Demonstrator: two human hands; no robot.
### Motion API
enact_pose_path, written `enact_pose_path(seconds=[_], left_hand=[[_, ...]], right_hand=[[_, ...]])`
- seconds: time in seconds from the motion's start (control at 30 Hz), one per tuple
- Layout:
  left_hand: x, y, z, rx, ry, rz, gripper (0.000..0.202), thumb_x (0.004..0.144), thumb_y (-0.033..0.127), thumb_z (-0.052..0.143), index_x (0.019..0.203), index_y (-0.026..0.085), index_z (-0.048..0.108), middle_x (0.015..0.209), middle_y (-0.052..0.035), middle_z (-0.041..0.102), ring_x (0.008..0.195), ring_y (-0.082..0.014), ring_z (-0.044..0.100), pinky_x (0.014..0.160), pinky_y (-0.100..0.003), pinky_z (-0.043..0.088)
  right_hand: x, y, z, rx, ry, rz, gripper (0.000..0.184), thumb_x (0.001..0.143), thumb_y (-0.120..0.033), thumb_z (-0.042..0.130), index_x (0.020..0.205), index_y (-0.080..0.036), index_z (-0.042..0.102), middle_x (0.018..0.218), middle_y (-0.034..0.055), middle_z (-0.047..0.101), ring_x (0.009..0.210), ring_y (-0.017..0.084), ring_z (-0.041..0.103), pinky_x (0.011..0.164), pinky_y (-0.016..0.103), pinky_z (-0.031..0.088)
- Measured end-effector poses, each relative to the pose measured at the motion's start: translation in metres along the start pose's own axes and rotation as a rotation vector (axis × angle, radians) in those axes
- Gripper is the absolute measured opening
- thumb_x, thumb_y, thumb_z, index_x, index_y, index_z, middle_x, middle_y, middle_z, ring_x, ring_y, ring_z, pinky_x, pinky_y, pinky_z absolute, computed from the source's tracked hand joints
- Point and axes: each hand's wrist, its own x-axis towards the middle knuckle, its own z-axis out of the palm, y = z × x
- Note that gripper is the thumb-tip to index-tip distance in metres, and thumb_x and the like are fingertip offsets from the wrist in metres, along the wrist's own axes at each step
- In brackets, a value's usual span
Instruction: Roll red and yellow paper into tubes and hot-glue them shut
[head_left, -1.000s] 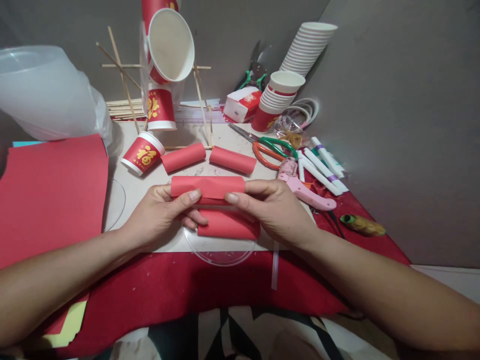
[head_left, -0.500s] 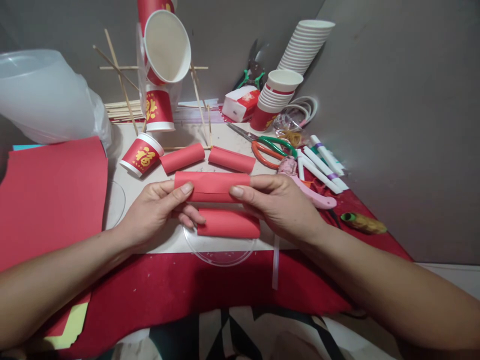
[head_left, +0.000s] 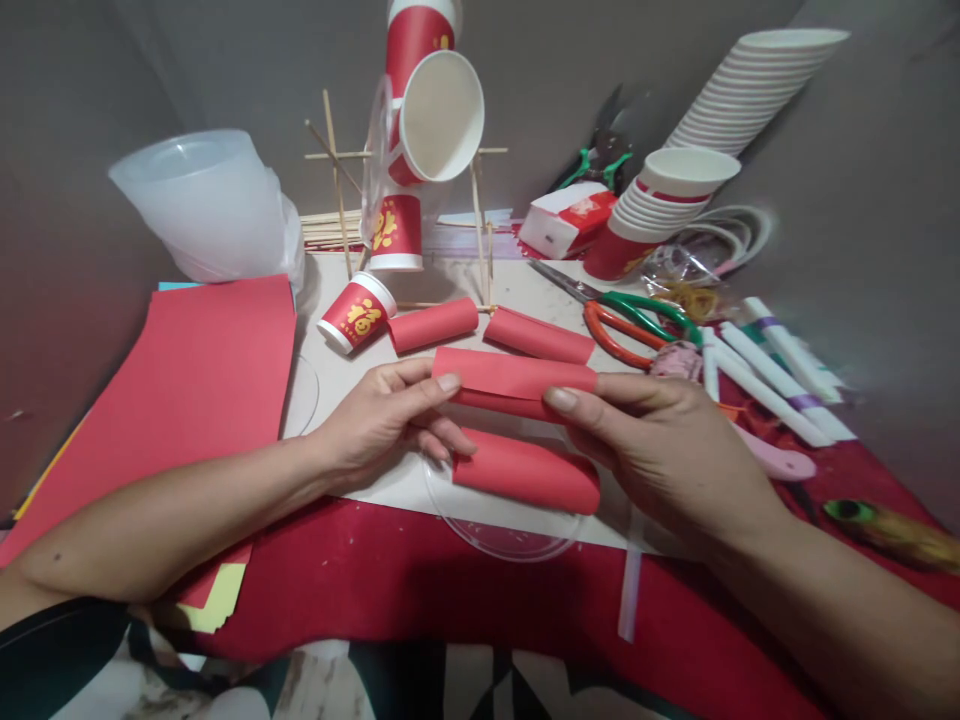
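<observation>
Between my two hands is a red paper roll (head_left: 514, 375), its long edge overlapping along the front. My left hand (head_left: 390, 410) pinches the left end between thumb and fingers, its lower fingers touching or close above another red paper tube (head_left: 529, 475). At the right end, the thumb and fingers of my right hand (head_left: 645, 430) grip the roll. The lower tube lies over a clear round plastic lid (head_left: 499, 545). Just beyond the held roll lie a left red tube (head_left: 435, 325) and a right red tube (head_left: 538, 334).
Paper cups (head_left: 431, 120) joined with wooden sticks (head_left: 335, 170) rise at the back. A loose cup (head_left: 356, 312) leans at left, near red paper sheets (head_left: 217, 370) and a plastic tub (head_left: 202, 205). Scissors (head_left: 622, 315), white sticks (head_left: 772, 380) and stacked cups (head_left: 675, 200) sit at right.
The view has swung left, so everything appears further right. The held roll's overlapping edge now stands a little more apart, showing a strip beneath. Both hands keep their grip.
</observation>
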Motion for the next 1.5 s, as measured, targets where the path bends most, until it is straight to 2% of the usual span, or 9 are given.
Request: enact_pose_path(seconds=[0.13, 0.3, 0.5, 0.73, 0.83, 0.93, 1.13, 1.37, 1.5], left_hand=[[0.0, -0.003, 0.002, -0.003, -0.042, -0.041, 0.033, 0.077, 0.037, 0.079, 0.097, 0.012, 0.07, 0.069, -0.0066, 0.074, 0.06, -0.0164, 0.072, 0.051, -0.02, 0.054], [-0.001, -0.005, 0.002, 0.05, -0.061, -0.059, 0.037, 0.077, 0.043, 0.078, 0.091, 0.009, 0.074, 0.066, -0.0089, 0.074, 0.059, -0.0146, 0.071, 0.053, -0.019, 0.053], [-0.002, -0.004, 0.002, 0.06, -0.039, -0.055, 0.034, 0.076, 0.042, 0.079, 0.083, 0.009, 0.074, 0.064, -0.0094, 0.073, 0.057, -0.014, 0.069, 0.054, -0.02, 0.053], [-0.002, -0.001, 0.002, 0.138, -0.01, -0.028, 0.027, 0.082, 0.038, 0.074, 0.085, 0.011, 0.074, 0.065, -0.009, 0.075, 0.056, -0.0133, 0.069, 0.056, -0.018, 0.053], [-0.002, 0.0, 0.004, 0.15, -0.002, -0.009, 0.025, 0.083, 0.036, 0.073, 0.081, 0.011, 0.073, 0.065, -0.009, 0.075, 0.055, -0.012, 0.068, 0.056, -0.017, 0.053], [-0.001, 0.001, 0.005, 0.145, 0.029, 0.002, 0.023, 0.083, 0.034, 0.074, 0.081, 0.011, 0.073, 0.063, -0.0084, 0.074, 0.053, -0.0118, 0.067, 0.054, -0.017, 0.052], [0.002, 0.002, 0.001, 0.118, 0.112, 0.049, 0.016, 0.082, 0.029, 0.074, 0.087, 0.014, 0.073, 0.064, -0.0062, 0.074, 0.054, -0.011, 0.067, 0.053, -0.015, 0.051], [0.003, 0.003, -0.001, 0.11, 0.119, 0.069, 0.014, 0.083, 0.028, 0.073, 0.082, 0.014, 0.07, 0.064, -0.0043, 0.073, 0.054, -0.0105, 0.067, 0.053, -0.016, 0.051], [0.003, 0.009, 0.001, 0.139, 0.23, 0.182, 0.018, 0.081, 0.025, 0.072, 0.095, 0.016, 0.069, 0.084, -0.0035, 0.074, 0.057, -0.0112, 0.069, 0.052, -0.02, 0.053]], right_hand=[[-0.003, -0.006, 0.003, -0.058, -0.053, -0.021, 0.04, 0.07, -0.047, 0.076, 0.05, -0.017, 0.058, 0.049, -0.004, 0.042, 0.048, 0.007, 0.034, 0.043, 0.021, 0.031], [-0.004, -0.007, 0.004, -0.143, -0.104, -0.067, 0.026, 0.074, -0.044, 0.074, 0.065, -0.019, 0.074, 0.064, -0.0002, 0.066, 0.056, 0.011, 0.052, 0.052, 0.023, 0.044], [-0.003, -0.004, 0.003, -0.136, -0.076, -0.056, 0.024, 0.074, -0.044, 0.075, 0.073, -0.02, 0.078, 0.07, 0.002, 0.072, 0.062, 0.015, 0.062, 0.055, 0.025, 0.051], [-0.001, -0.007, 0.004, -0.011, -0.137, -0.063, 0.019, 0.076, -0.039, 0.074, 0.083, -0.023, 0.081, 0.08, 0.0031, 0.076, 0.075, 0.019, 0.067, 0.067, 0.029, 0.055], [-0.001, -0.008, 0.004, -0.019, -0.134, -0.086, 0.017, 0.076, -0.036, 0.073, 0.078, -0.021, 0.08, 0.077, 0.0026, 0.074, 0.069, 0.017, 0.064, 0.064, 0.029, 0.054], [-0.001, -0.01, 0.005, -0.004, -0.098, -0.086, 0.015, 0.075, -0.033, 0.074, 0.07, -0.02, 0.077, 0.061, -0.0011, 0.064, 0.056, 0.011, 0.053, 0.055, 0.024, 0.047], [0.001, -0.01, 0.004, 0.028, -0.009, -0.059, 0.034, 0.075, -0.037, 0.074, 0.052, -0.017, 0.059, 0.048, -0.0055, 0.042, 0.047, 0.006, 0.033, 0.045, 0.022, 0.032], [0.003, -0.006, 0.003, -0.011, 0.001, -0.058, 0.039, 0.076, -0.044, 0.072, 0.054, -0.017, 0.056, 0.047, -0.0054, 0.041, 0.046, 0.007, 0.032, 0.044, 0.023, 0.024], [0.01, -0.001, -0.002, 0.022, 0.074, -0.119, 0.043, 0.079, -0.043, 0.071, 0.051, -0.018, 0.049, 0.045, -0.0053, 0.042, 0.045, 0.006, 0.033, 0.044, 0.023, 0.025]])
